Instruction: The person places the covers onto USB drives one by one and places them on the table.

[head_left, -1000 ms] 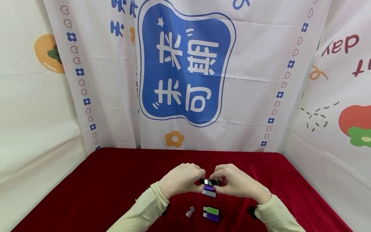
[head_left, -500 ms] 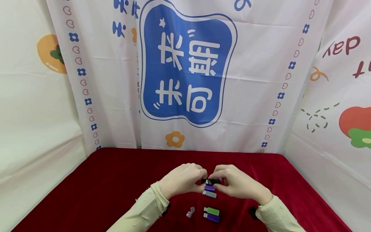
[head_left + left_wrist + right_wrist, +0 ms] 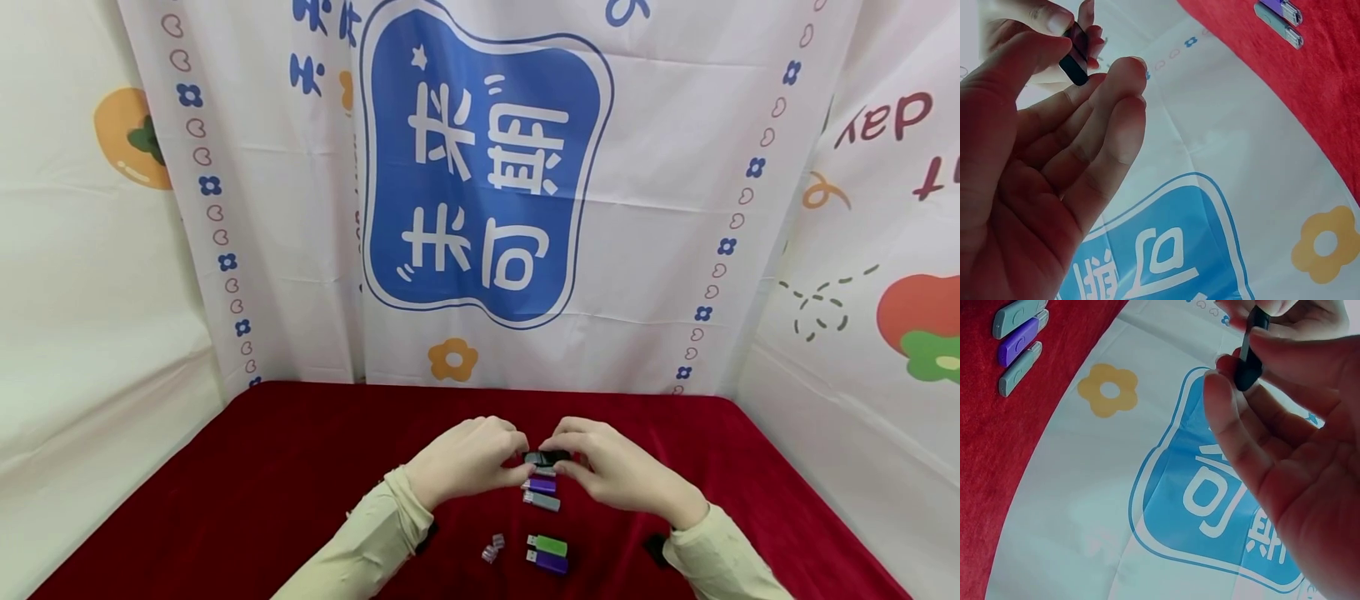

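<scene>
Fingers (image 3: pixel 1229 412) of both our hands are drawn in to a narrow pinch on the same black stick (image 3: pixel 546 457), just right of centre in the lower part of the head view. Our left hand (image 3: pixel 474 460) nips its left end and our right hand (image 3: pixel 621 473) its right end; we judge that gripping it from opposite ends lets us press or pull along its length. Our grip covers both tips, so we cannot tell whether a cap sits on it. Judging from the wrist views, it is held up off the tabletop (image 3: pixel 322 450), probably to give our hands room.

At the upper left of the right wrist view lie a grey stick (image 3: pixel 1019 319), a purple stick (image 3: pixel 1018 344) and another grey stick (image 3: pixel 1019 370), side by side and pointing the same way. Their ends look covered in clear plastic, so we take the row to be a place for capped ones.

Apart from these, at the bottom of the head view, a green stick (image 3: pixel 552 546) and a second purple stick (image 3: pixel 551 562) show bare metal plugs. Small clear pieces (image 3: pixel 490 553) that look like caps lie just to their left, perhaps put there to be within easy reach.
</scene>
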Available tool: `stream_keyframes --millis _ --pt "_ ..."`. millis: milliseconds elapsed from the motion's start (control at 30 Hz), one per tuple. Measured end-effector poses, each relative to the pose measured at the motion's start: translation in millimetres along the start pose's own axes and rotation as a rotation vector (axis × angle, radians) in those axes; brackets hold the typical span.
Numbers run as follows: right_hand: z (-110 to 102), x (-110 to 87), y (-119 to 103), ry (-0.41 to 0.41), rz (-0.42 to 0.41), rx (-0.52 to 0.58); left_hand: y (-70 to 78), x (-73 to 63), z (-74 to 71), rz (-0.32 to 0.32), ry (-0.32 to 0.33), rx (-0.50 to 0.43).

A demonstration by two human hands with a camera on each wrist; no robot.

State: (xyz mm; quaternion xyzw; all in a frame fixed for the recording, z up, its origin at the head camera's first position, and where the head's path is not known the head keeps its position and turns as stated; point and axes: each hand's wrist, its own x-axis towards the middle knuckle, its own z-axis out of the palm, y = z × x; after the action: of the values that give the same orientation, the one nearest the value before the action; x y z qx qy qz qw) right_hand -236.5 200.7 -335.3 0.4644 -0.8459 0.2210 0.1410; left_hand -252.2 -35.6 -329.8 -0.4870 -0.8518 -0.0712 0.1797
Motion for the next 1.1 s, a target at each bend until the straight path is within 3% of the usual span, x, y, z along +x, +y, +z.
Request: stream_keyframes --millis 433,1100 --pt "0.4 1.9 3.8 0.051 -0.032 0.024 -0.6 -0.1 -3.9 0.003 0.013 0.010" --pt "1.2 2.0 1.8 0.062 -0.037 0.005 0.3 -1.4 -2.7 0.009 0.014 0.019"
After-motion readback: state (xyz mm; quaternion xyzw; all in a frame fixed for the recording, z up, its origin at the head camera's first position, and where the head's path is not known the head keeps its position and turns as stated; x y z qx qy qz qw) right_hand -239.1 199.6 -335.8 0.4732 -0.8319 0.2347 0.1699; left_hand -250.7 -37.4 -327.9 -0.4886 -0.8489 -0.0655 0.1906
